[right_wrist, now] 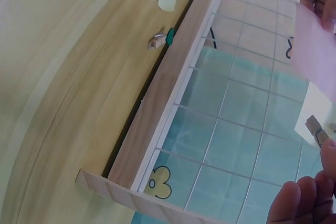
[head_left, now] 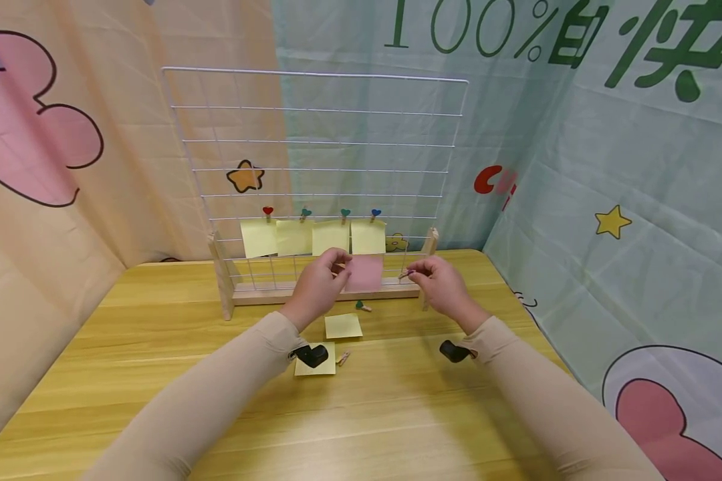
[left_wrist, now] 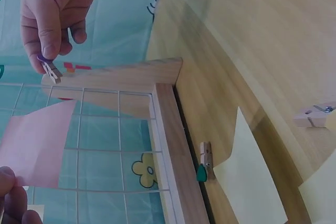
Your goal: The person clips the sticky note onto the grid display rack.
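Head view | left hand (head_left: 317, 285), nearly closed, pinches square pink paper note (head_left: 366, 273) before white metal wire grid (head_left: 337, 143) | right hand (head_left: 444, 286), nearly closed, pinches small purple-topped wooden peg (left_wrist: 51, 72) near grid's right end | loose pinch might drop note

Reaching far, pinching on both sides

The left arm (head_left: 213, 407) and right arm (head_left: 544, 394), sleeved to the wrists, slant inward from the near side. The left hand (head_left: 317, 284) pinches, thumb against fingers. Apart on its right, the right hand (head_left: 442, 286) pinches too, its outer fingers curled.
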Demonstrator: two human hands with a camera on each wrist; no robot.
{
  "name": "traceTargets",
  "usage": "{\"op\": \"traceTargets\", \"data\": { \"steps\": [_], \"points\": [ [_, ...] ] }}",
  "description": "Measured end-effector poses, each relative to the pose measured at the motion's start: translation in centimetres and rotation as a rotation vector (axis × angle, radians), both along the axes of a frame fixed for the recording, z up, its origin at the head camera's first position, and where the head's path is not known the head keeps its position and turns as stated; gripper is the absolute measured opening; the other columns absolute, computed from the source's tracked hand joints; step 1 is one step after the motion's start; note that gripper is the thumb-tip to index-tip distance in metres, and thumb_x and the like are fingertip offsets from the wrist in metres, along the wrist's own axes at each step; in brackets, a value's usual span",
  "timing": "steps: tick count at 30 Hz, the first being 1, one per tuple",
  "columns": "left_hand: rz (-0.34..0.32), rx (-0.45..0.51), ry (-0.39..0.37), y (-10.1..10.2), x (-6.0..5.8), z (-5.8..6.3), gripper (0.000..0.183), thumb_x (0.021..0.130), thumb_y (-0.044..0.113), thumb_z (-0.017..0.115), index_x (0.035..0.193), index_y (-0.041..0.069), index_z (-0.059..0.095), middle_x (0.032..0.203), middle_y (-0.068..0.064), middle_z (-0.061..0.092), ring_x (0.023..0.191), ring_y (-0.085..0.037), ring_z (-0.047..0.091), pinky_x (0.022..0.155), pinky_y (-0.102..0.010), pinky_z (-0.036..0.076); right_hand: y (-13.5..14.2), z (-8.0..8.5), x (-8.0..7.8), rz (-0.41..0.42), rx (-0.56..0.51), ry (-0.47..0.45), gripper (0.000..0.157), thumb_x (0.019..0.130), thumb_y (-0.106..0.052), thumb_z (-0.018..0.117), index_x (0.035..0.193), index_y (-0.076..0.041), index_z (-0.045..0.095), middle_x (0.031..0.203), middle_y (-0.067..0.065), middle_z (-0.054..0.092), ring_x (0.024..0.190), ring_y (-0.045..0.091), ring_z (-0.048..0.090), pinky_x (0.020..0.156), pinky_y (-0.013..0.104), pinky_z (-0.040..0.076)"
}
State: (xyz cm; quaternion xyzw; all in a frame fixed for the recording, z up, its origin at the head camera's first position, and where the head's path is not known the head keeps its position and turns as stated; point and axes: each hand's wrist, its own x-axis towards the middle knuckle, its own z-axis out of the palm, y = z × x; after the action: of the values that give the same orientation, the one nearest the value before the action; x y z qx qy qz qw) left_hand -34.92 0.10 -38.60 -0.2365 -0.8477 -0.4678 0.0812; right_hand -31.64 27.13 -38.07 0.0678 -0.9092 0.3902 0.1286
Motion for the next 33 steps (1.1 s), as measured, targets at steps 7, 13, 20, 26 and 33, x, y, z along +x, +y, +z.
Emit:
{"op": "traceTargets", "data": {
  "steps": [7,13,20,26,33],
  "points": [
    [-0.008,-0.003,0.045,1.0,-0.5,0.7,0.022,0.106,0.012,0.063,0.128,0.010,0.064,0.126,-0.007,0.071,0.112,-0.024,0.071,0.089,-0.039,0.063,0.2,0.2,-0.2,-0.025,-0.025,-0.017,0.019,0.105,-0.013,0.066,0.116,-0.001,0.076,0.116,0.016,0.064,0.106,0.030,0.066,0.087,0.039,0.057],
    [-0.017,0.001,0.040,1.7,-0.8,1.0,0.023,0.107,0.012,0.062,0.130,0.010,0.064,0.128,-0.007,0.070,0.113,-0.025,0.070,0.090,-0.039,0.062,0.3,0.3,-0.2,-0.037,-0.031,-0.010,0.018,0.104,-0.012,0.067,0.115,-0.001,0.076,0.114,0.016,0.065,0.105,0.031,0.066,0.086,0.037,0.056],
    [-0.005,-0.005,0.042,2.3,-1.2,1.3,0.023,0.107,0.013,0.062,0.130,0.010,0.064,0.127,-0.007,0.071,0.113,-0.025,0.070,0.088,-0.038,0.063,0.4,0.7,-0.3,-0.046,-0.030,-0.023,0.021,0.106,-0.015,0.063,0.118,-0.002,0.074,0.118,0.015,0.064,0.108,0.031,0.066,0.088,0.040,0.058],
    [-0.001,-0.003,0.043,3.0,-1.5,1.6,0.024,0.106,0.011,0.062,0.130,0.010,0.064,0.128,-0.007,0.071,0.112,-0.025,0.070,0.088,-0.038,0.063,0.6,1.0,-0.6,-0.040,-0.021,0.010,0.021,0.107,-0.016,0.063,0.118,-0.002,0.075,0.117,0.015,0.062,0.107,0.031,0.064,0.087,0.041,0.057],
    [-0.015,0.011,0.028,3.8,-1.8,2.2,0.026,0.107,0.011,0.060,0.133,0.010,0.064,0.131,-0.007,0.069,0.115,-0.025,0.069,0.091,-0.038,0.062,0.7,1.7,-0.9,-0.039,-0.028,0.041,0.022,0.107,-0.016,0.064,0.120,-0.003,0.075,0.115,0.015,0.062,0.104,0.030,0.062,0.083,0.036,0.054]
  ]
}}
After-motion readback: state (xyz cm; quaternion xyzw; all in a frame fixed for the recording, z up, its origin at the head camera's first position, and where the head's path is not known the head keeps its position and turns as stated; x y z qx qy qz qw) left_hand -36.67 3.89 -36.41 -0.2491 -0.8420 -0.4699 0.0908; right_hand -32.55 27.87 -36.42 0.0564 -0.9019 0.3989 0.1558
